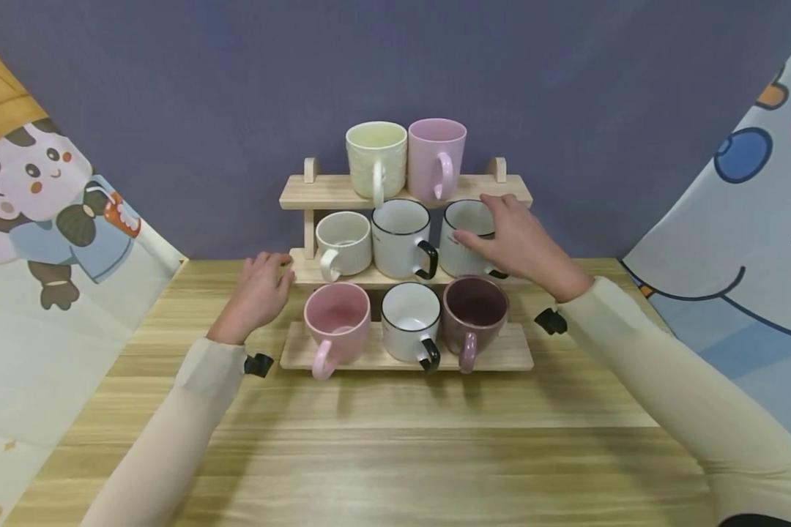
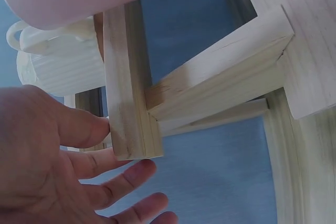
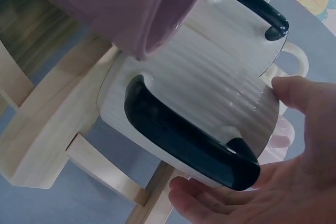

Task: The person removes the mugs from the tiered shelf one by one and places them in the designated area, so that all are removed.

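Observation:
My right hand (image 1: 517, 238) spans the rim of a ribbed white mug (image 1: 458, 245) with a dark rim, at the right of a wooden rack's middle tier. In the right wrist view the thumb touches the rim of this mug (image 3: 210, 108), fingers lie along its far side, and its black handle (image 3: 184, 140) faces the camera. My left hand (image 1: 257, 293) is at the left end of the middle shelf (image 1: 303, 271). Up close, the left hand (image 2: 58, 156) has thumb and index finger against the board's end (image 2: 126, 87), other fingers extended.
A cream mug (image 1: 376, 157) and pink mug (image 1: 428, 157) stand on top. Beside the right hand's mug are a white black-handled mug (image 1: 398, 241) and small cream mug (image 1: 349, 249). Below stand a pink mug (image 1: 343, 344), white mug (image 1: 405, 337) and plum mug (image 1: 471, 322).

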`<state>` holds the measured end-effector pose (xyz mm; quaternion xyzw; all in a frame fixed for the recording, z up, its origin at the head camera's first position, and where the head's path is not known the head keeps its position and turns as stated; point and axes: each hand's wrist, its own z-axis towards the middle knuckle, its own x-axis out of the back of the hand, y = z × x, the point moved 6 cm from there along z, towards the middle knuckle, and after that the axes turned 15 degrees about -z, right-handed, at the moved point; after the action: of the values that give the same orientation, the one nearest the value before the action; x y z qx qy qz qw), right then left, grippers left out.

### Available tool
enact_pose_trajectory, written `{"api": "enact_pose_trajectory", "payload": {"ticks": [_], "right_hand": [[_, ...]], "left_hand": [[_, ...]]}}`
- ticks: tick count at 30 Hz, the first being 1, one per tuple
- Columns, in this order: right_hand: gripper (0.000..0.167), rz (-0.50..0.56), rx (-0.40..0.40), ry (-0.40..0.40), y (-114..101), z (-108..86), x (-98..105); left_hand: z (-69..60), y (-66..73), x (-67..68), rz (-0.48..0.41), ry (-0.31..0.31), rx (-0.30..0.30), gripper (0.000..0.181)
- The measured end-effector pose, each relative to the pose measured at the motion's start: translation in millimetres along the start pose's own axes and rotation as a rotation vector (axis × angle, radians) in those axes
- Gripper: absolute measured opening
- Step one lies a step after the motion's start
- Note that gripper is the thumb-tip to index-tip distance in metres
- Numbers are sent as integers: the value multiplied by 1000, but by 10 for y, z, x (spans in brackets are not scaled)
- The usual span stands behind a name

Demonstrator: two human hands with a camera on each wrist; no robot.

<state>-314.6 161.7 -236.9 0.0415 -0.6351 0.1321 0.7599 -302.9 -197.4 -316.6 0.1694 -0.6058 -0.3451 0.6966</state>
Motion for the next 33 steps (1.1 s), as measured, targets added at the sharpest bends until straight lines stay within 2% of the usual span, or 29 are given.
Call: {"api": "enact_pose_trajectory", "payload": {"ticks": [10,20,26,33], "right_hand": [[89,22,-6,4,-16,42,62],[86,55,-4,77,-48,202,350],[85,75,1,107,-94,427,557],[86,64,10,59,-227,745,723]], "left_hand": [[4,-13,2,1,1,2,38],[21,-47,-10,-13,14,-33,37],[20,-82,-16,-43,-4,-18,38],[19,-97,-17,-64,-10,-18,38]]}}
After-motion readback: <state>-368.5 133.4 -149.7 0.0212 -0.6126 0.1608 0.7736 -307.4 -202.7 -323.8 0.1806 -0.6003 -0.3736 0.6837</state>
